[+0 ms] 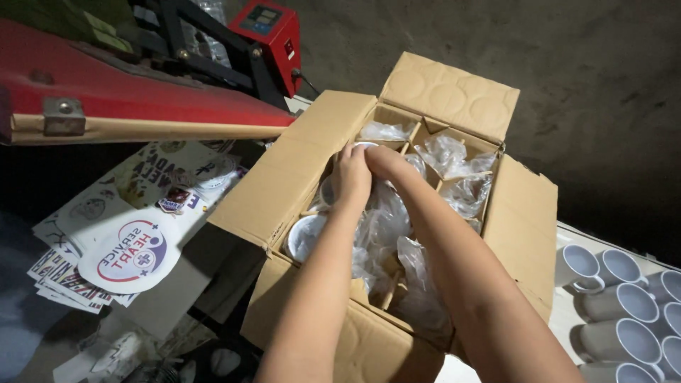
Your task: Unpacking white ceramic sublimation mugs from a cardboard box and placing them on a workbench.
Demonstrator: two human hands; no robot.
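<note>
I take the open cardboard box (298,177) as my landmark. Both hands are inside it, in a compartment near the far left corner. My left hand (352,174) and right hand (383,162) touch each other there, fingers curled down around a white mug (364,145); only a bit of its rim shows, so I cannot tell how firm the grip is. Crumpled plastic bags (454,157) fill the other compartments and cover what lies in them. One more mug (305,236) is visible near the left wall. To the right of the box lie about seven white mugs (624,301) on their sides. To the left lie printed sheets (135,252), and behind them a red press machine (266,35).
</note>
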